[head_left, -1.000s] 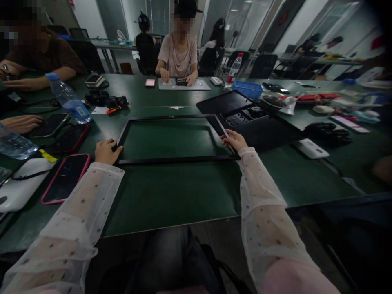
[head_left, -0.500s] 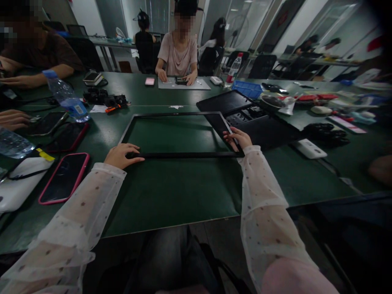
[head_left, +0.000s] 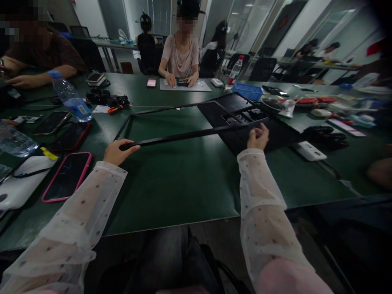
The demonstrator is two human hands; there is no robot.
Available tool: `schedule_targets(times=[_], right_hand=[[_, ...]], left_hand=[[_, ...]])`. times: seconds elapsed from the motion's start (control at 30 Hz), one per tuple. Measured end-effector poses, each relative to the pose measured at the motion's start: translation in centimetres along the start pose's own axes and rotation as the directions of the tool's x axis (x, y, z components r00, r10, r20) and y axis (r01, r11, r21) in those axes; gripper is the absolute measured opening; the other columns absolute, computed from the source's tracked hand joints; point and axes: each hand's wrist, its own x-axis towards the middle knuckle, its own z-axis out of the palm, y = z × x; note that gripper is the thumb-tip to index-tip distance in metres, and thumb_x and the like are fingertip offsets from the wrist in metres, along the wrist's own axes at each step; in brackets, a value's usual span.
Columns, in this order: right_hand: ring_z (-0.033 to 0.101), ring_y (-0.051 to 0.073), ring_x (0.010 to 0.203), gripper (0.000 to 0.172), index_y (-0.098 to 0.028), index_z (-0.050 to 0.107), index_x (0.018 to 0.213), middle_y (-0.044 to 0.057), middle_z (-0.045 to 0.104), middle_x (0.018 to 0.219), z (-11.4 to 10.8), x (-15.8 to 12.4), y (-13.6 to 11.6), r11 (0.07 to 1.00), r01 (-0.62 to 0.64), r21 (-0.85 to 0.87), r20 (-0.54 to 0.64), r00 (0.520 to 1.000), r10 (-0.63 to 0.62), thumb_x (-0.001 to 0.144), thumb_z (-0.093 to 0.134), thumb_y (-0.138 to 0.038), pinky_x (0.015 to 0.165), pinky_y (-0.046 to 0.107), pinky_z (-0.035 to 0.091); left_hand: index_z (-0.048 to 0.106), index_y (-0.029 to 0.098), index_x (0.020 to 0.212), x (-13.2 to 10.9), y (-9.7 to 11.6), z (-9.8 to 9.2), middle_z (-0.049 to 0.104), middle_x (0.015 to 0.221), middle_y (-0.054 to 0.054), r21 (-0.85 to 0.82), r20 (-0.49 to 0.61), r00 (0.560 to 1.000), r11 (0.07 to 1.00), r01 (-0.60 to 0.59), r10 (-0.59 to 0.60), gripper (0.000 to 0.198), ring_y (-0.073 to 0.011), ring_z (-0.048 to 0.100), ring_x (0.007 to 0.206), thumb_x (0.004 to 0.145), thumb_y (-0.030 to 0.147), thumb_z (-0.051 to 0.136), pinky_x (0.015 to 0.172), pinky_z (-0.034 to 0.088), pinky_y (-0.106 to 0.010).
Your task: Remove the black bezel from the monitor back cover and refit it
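A thin black rectangular bezel (head_left: pixel 183 136), like a monitor's front frame, is tilted above the green table, its right end over a black plastic back cover (head_left: pixel 269 132). My left hand (head_left: pixel 119 152) is closed on the bezel's near left corner, thumb along the near bar. My right hand (head_left: pixel 258 136) is beside the near right end, fingers loosely bent and apart, holding nothing; whether a fingertip brushes the bezel I cannot tell. The cover lies on the table with molded parts showing in its middle.
Left of me are a pink-cased phone (head_left: pixel 67 176), a white device (head_left: pixel 21 183) and a water bottle (head_left: pixel 72 100). On the right lie a white power-bank-like box (head_left: pixel 310 151) and a black bundle (head_left: pixel 326 135). A blue basket (head_left: pixel 248 91) stands farther back; a person (head_left: pixel 180 57) sits opposite.
The bezel's right end has risen and swung right over the black cover. My right hand has let go of its right side and moved slightly right. My left hand keeps its corner.
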Motion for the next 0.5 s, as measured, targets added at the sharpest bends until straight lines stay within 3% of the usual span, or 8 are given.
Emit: schedule_targets(times=[0.03,0.1,0.17,0.2,0.27,0.33,0.43,0.5], right_hand=[[0.054,0.035,0.139,0.053,-0.02,0.06,0.14,0.021,0.063,0.142,-0.8,0.1,0.2,0.99,0.0,-0.139,-0.145,0.989,-0.02,0.087,0.062,-0.022,0.122,0.06,0.037],[0.039,0.04,0.152,0.066,-0.018,0.055,0.151,0.025,0.045,0.161,-2.3,0.2,0.6,0.948,-0.124,-0.292,-0.403,0.915,-0.005,0.086,0.062,-0.017,0.125,0.062,0.03],[0.036,0.042,0.155,0.074,-0.015,0.045,0.16,0.028,0.036,0.164,-3.3,0.6,1.3,0.931,-0.29,-0.219,-0.541,0.831,0.132,0.088,0.062,-0.019,0.128,0.061,0.027],[0.036,0.041,0.157,0.077,-0.014,0.038,0.163,0.029,0.035,0.164,-3.5,0.9,1.8,0.929,-0.343,-0.135,-0.532,0.816,0.224,0.09,0.061,-0.02,0.13,0.06,0.024],[0.033,0.036,0.161,0.084,-0.011,0.026,0.167,0.03,0.031,0.167,-3.5,1.6,2.8,0.915,-0.403,0.009,-0.384,0.843,0.375,0.09,0.059,-0.016,0.134,0.052,0.017],[0.025,0.028,0.165,0.092,-0.007,0.015,0.168,0.031,0.02,0.173,-3.2,2.1,3.9,0.906,-0.418,0.058,-0.218,0.881,0.42,0.085,0.053,-0.005,0.136,0.042,0.011],[0.016,0.023,0.168,0.1,-0.004,0.009,0.168,0.029,0.009,0.176,-3.6,2.1,5.1,0.929,-0.369,0.026,-0.153,0.917,0.369,0.077,0.048,0.0,0.134,0.035,0.004],[0.012,0.024,0.168,0.095,-0.008,0.014,0.168,0.026,0.014,0.176,-4.3,1.8,5.7,0.975,-0.221,-0.008,-0.028,0.975,0.221,0.081,0.051,-0.007,0.134,0.039,0.005]], left_hand=[[0.08,0.028,0.091,0.0,0.1,-0.1,0.076,0.088,-0.006,-0.037,-0.026,1.0,0.999,-0.007,0.006,0.045,-0.0285,0.07,0.087,0.072,0.069,0.082,0.085,0.056,-0.044],[0.079,0.027,0.09,0.2,0.1,-0.1,0.075,0.084,-0.005,-0.119,-0.081,0.997,0.993,-0.015,0.005,0.044,-0.0265,0.07,0.084,0.072,0.068,0.081,0.082,0.056,-0.041],[0.078,0.025,0.09,0.4,0.0,0.0,0.074,0.082,-0.004,-0.199,-0.14,0.99,0.98,0.002,-0.031,0.046,-0.0246,0.069,0.081,0.073,0.067,0.081,0.078,0.057,-0.038],[0.078,0.024,0.091,0.5,-0.1,0.0,0.074,0.082,-0.005,-0.239,-0.17,0.984,0.971,0.017,-0.059,0.047,-0.0239,0.07,0.081,0.072,0.067,0.081,0.077,0.057,-0.037],[0.077,0.022,0.093,0.8,-0.5,0.2,0.074,0.083,-0.005,-0.318,-0.218,0.969,0.947,0.044,-0.119,0.049,-0.0228,0.07,0.081,0.072,0.066,0.082,0.075,0.057,-0.035],[0.076,0.021,0.095,1.1,-1.0,0.4,0.073,0.084,-0.005,-0.379,-0.257,0.952,0.924,0.062,-0.169,0.049,-0.0218,0.07,0.081,0.071,0.064,0.083,0.076,0.058,-0.034],[0.075,0.021,0.093,1.5,-1.5,0.4,0.071,0.082,-0.003,-0.434,-0.312,0.925,0.899,0.062,-0.215,0.047,-0.0198,0.069,0.078,0.07,0.061,0.084,0.076,0.058,-0.034],[0.074,0.02,0.091,1.7,-1.6,0.3,0.069,0.079,-0.002,-0.456,-0.343,0.91,0.888,0.056,-0.233,0.045,-0.0186,0.068,0.075,0.07,0.059,0.084,0.075,0.057,-0.034]])
